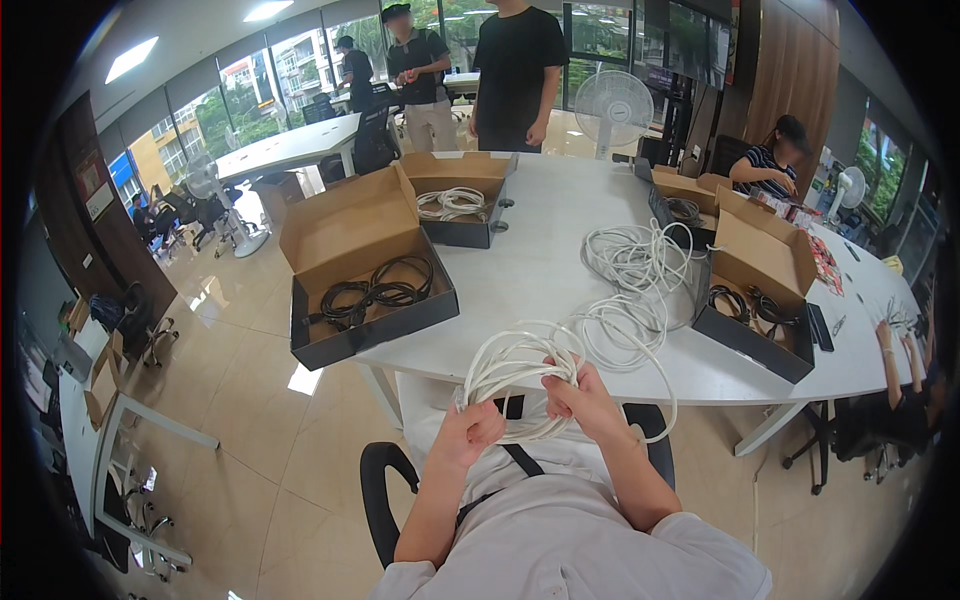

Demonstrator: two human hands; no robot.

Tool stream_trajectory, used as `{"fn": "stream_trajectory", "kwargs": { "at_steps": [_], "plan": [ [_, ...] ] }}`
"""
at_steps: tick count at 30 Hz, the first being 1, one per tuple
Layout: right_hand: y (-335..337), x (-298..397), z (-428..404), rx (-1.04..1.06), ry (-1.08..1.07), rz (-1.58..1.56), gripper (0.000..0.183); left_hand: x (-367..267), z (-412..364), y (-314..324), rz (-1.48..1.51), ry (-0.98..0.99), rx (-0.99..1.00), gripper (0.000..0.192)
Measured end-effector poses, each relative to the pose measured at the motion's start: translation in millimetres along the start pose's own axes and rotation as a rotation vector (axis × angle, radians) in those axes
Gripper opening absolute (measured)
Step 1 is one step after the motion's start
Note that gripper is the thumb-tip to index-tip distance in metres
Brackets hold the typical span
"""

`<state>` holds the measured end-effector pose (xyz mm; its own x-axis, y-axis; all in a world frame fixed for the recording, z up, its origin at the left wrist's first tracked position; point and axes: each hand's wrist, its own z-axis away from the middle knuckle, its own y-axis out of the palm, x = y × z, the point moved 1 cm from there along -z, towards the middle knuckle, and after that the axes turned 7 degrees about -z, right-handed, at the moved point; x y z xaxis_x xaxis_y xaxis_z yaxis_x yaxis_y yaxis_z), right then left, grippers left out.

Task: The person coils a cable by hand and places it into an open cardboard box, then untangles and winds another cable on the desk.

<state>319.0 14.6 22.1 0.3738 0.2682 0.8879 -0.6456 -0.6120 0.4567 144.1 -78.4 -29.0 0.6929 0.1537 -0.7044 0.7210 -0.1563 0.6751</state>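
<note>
My left hand [477, 433] is closed on the left side of a coiled white cable [517, 367], just off the table's near edge; a clear plug shows above that hand. With fingers curled around the coil's right side, my right hand [576, 394] grips the same cable. One loop of it hangs past my right wrist. Beyond the hands, a loose tangle of white and grey cables [634, 259] lies on the white table [532, 277]. An open cardboard box [375, 330] at the left holds black cables [375, 292].
Another open box [465, 234] behind holds white cable. On the right stand an open box [750, 349] with black cables and a farther box [679, 191] with grey cable. A phone [820, 328] lies beside them. Several people are around; a person [776, 161] sits at the far right.
</note>
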Motion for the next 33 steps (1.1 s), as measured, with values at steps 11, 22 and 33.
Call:
{"fn": "stream_trajectory", "kwargs": {
  "at_steps": [11,22,33],
  "plan": [
    [-7,-2,0,0.05,0.035,-0.004,0.018,-8,-2,28,-0.26,0.04,-0.206,0.039],
    [-11,2,2,0.249,0.006,0.12,0.019,-2,3,4,-0.016,-0.078,0.239,0.04],
    [-12,-19,-8,-0.012,0.007,0.247,0.03,-16,5,18,-0.067,-0.133,-0.056,0.04]
  ]
}}
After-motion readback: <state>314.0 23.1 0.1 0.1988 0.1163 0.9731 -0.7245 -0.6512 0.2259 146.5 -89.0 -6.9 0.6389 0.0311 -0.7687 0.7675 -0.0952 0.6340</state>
